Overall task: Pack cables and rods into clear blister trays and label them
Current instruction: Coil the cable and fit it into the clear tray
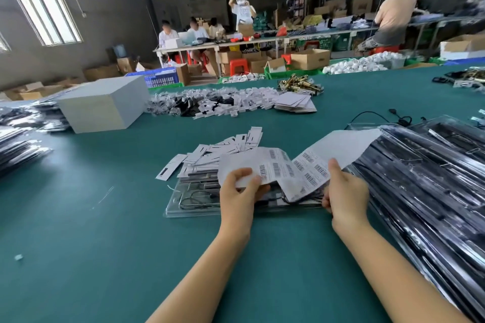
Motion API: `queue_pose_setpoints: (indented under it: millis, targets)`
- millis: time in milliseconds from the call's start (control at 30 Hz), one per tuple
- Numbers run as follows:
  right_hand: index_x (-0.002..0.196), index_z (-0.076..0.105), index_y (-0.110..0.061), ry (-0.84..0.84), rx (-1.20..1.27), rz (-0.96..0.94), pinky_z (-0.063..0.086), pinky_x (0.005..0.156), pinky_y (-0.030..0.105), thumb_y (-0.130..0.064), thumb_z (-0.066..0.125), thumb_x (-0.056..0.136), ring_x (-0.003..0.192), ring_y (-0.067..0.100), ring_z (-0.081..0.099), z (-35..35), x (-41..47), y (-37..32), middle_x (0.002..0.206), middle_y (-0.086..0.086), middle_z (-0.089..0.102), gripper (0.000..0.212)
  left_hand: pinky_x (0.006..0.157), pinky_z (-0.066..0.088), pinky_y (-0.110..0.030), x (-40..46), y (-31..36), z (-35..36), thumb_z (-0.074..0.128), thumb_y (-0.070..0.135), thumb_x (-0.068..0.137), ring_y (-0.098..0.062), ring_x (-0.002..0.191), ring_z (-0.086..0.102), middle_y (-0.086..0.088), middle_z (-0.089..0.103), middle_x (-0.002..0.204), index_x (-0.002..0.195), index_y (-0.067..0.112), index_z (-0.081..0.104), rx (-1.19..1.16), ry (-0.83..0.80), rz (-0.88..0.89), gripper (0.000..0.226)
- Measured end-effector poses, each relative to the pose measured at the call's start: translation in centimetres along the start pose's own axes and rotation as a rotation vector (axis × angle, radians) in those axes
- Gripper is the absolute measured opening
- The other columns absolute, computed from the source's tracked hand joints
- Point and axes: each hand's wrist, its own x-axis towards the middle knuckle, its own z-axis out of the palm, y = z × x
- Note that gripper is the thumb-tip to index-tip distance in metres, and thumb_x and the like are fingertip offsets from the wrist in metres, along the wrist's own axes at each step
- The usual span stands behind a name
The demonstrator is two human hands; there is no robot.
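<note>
Pinching glossy barcode label sheet (288, 170)

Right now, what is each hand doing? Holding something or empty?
Left hand: pinching the barcode label sheet by its near-left edge.
Right hand: holding the same sheet on the right, thumb on top.

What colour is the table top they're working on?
The table top is a plain teal green, seen best in the head view, the only one.

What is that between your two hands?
A barcode label sheet, held by left hand and right hand above a clear tray, in the head view.
</note>
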Motion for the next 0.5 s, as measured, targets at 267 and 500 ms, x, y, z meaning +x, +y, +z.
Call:
queue_pose_setpoints:
  millis: [267, 500]
  targets:
    - [0.091, 0.064, -0.002, -0.056, -0.495, -1.154, 0.046, 0.074, 0.034, -0.004, 0.066, 0.084, 0.082, 0.025, 0.055, 1.4, -2.6, 0.0, 0.091, 0.010, 0.061, 0.007, 0.072, 0.057, -0.029, -0.3, 0.0, 0.1, 0.065, 0.006, 0.088, -0.020, 0.073, 0.069, -0.006, 0.073, 0.094, 0.093, 0.029, 0.066, 0.138, -0.055, 0.097, 0.024]
    - [0.103, 0.070, -0.002, -0.258, -0.639, -1.158, 0.051, 0.090, 0.043, -0.009, 0.071, 0.082, 0.102, 0.031, 0.063, 2.2, -3.0, 1.3, 0.106, 0.010, 0.069, 0.022, 0.073, 0.052, -0.021, -1.1, 0.0, 0.5, 0.062, 0.008, 0.091, -0.012, 0.074, 0.064, -0.011, 0.066, 0.098, 0.101, 0.023, 0.061, 0.196, -0.098, 0.166, 0.018]
